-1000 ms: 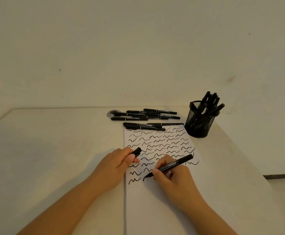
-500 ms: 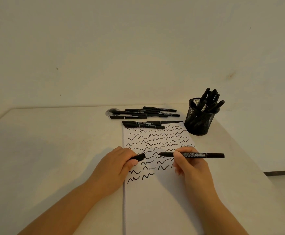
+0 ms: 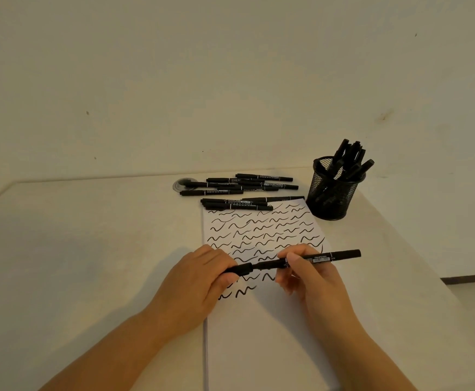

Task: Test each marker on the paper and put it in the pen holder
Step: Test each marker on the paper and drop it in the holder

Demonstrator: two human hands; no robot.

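My left hand [image 3: 202,280] pinches the cap [image 3: 240,269] and my right hand [image 3: 312,277] grips the marker [image 3: 324,257] above the paper [image 3: 259,334]. If I misalign them, the tip could ink my fingers, or the cap stays loose for the pen holder [image 3: 333,193].
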